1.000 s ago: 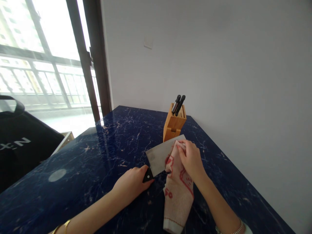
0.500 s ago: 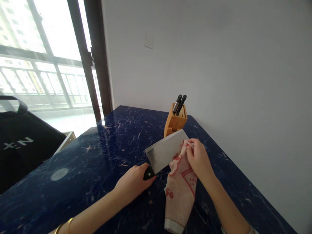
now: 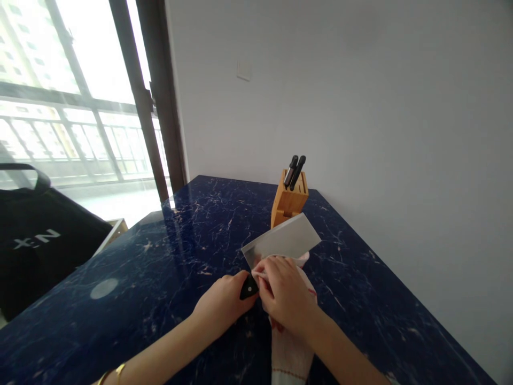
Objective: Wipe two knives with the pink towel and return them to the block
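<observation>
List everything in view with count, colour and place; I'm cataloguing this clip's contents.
cleaver: one, steel blade, black handle, held above the table in front of the knife block
towel: one, white with red print, against the blade near the handle, trailing towards the camera
knife block: one, light wood, far right of the table
knife handles: two, black, sticking out of the block
table: one, dark blue with white veins
bag: one, black with white letters, left of the table
window: one, dark frame, left
wall plate: one, white, on the wall
left hand: grips the cleaver's handle
right hand: holds the towel to the blade
</observation>
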The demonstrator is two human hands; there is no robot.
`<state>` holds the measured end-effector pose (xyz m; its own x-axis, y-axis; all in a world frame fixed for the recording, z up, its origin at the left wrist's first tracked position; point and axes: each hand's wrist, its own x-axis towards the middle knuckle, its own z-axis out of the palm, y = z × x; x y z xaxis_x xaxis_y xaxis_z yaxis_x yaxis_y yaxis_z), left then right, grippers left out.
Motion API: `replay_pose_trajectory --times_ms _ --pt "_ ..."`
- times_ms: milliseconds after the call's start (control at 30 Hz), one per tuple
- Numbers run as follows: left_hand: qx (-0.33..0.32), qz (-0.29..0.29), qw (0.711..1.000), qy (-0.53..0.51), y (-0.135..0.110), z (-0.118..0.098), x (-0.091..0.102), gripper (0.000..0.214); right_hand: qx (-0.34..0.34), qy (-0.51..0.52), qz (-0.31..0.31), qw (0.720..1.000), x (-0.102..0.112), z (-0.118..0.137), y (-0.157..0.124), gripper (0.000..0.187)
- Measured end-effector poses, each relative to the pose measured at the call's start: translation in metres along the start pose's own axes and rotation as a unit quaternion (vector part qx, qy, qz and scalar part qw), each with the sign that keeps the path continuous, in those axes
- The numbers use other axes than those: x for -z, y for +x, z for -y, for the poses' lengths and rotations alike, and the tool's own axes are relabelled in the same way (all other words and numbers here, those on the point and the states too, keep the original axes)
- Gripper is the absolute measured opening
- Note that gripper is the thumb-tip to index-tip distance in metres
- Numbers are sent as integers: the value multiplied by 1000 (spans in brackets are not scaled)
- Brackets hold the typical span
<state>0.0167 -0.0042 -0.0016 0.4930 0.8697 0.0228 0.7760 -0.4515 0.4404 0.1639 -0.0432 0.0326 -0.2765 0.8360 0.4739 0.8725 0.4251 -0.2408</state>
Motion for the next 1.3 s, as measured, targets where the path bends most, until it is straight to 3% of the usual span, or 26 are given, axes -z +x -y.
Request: replay_pose_trajectory --times_ms 100,367,533,633,733,867,967,1167,1300 --pt "-3 6 1000 29 -2 -4 0 21 -34 1 -40 999 2 -13 3 13" --pt "5 35 996 78 -8 -11 5 27 -155 -36 -192 968 26 -85 6 16" --pt "-27 16 996 84 -8 -6 1 26 -191 -33 -250 949 30 -96 5 18" --pt "-26 19 996 87 -8 -5 0 25 -153 14 -232 961 23 -83 6 17" --pt "-27 18 996 87 -8 -5 1 24 -97 62 -175 978 12 -57 9 17" --pt "-36 17 995 91 -7 -5 1 21 -47 61 -106 991 -1 -22 11 15" --pt "-46 17 995 87 -8 -4 1 16 -26 53 -86 995 -7 -6 11 13" --pt "-37 23 997 58 -5 -1 0 24 2 36 -42 998 -8 -1 11 11" --pt "-15 17 1000 1 -3 1 0 18 -15 19 -28 999 -2 -6 8 10"
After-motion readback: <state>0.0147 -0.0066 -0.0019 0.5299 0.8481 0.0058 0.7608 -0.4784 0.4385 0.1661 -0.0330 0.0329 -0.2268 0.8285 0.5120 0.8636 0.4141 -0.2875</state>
